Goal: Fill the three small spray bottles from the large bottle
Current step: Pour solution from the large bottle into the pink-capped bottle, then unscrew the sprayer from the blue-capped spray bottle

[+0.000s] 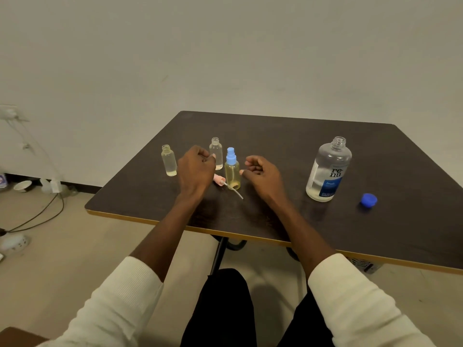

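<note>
Dark brown bench top with a pale yellow edge carries everything. Two bare hands reach over its near edge from white sleeves. The left hand is loosely curled, fingers bent inward, holding nothing that can be seen. The right hand is curled the same way, thumb tip pointing left, also empty.

Between the hands stands a small spray bottle with yellowish liquid and a light blue spray top fitted. Lying on the bench just in front of it, by the left hand, is a pink spray top with its thin tube running toward the near edge.

Behind the left hand stands an open small bottle, partly hidden by the knuckles. Another open small bottle stands to the left, nearer the left edge. Both look clear with a little liquid at the bottom.

Well to the right stands the large bottle, uncapped, upright, with a blue and white label and liquid low inside. Its blue cap lies near it, closer to the right edge.
</note>
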`<state>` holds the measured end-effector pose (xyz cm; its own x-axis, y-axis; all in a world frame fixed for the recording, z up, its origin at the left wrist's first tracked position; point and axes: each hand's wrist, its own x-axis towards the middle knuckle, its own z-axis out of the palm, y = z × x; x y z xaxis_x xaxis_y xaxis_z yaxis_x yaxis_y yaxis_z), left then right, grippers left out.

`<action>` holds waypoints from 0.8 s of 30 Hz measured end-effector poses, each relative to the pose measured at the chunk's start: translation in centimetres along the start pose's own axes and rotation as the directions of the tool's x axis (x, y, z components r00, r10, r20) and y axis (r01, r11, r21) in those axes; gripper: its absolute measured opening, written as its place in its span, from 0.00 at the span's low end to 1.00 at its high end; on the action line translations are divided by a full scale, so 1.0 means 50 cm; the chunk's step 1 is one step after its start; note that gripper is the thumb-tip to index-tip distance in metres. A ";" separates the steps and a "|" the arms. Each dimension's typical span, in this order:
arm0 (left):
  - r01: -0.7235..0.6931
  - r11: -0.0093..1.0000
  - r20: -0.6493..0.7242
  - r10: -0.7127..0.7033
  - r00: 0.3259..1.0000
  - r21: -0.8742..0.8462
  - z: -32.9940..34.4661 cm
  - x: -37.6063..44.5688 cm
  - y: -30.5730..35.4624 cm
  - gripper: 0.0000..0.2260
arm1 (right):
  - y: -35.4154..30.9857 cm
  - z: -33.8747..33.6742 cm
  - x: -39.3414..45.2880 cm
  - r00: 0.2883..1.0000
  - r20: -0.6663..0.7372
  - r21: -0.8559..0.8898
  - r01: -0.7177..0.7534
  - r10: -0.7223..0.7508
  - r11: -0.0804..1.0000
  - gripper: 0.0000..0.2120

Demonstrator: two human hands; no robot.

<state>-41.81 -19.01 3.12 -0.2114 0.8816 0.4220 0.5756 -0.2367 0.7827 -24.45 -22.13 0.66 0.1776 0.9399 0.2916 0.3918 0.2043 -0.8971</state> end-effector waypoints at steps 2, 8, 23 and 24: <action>0.015 0.996 0.060 -0.020 0.998 0.092 -0.001 -0.017 -0.005 0.04 | -0.011 0.005 -0.006 0.998 0.068 0.074 -0.022 0.017 0.997 0.19; -0.017 0.975 0.175 -0.023 0.984 0.220 0.006 -0.056 -0.017 0.11 | -0.021 0.010 -0.019 0.989 0.149 0.182 -0.030 0.002 0.983 0.24; -0.041 0.973 0.210 -0.008 0.978 0.227 0.068 -0.040 -0.004 0.12 | 0.011 0.000 0.001 0.970 -0.219 -0.003 -0.105 0.102 0.994 0.12; -0.052 0.968 0.196 0.004 0.981 0.244 0.075 -0.037 0.000 0.13 | 0.012 -0.002 0.002 0.969 -0.226 -0.007 -0.106 0.101 0.994 0.12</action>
<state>-38.44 -19.10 0.63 -0.0503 0.9437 0.3269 0.7613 -0.1756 0.6241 -24.12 -21.95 0.16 0.4156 0.8696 0.2667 0.3772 0.1020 -0.9205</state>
